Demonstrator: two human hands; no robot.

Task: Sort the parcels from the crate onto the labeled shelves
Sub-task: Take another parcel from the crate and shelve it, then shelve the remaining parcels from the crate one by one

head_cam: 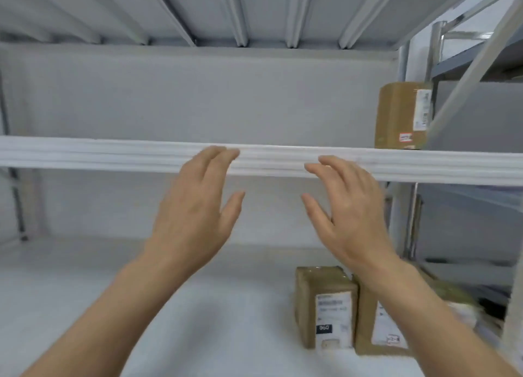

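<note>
Left hand [195, 204] and right hand [348, 207] up, fingers spread, holding nothing. 1 parcel [402, 116] on the upper shelf [113, 156] at 2 o'clock, 2 lower parcels [325, 306] at 5. Crate's out of view; best to read each label before lifting.

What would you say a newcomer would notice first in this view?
First, the left hand and right hand, both open and empty, hovering before the white shelf edge at centre. Next come the brown boxes: an upper parcel standing above that edge at far right, and two lower parcels side by side at bottom right.
</note>
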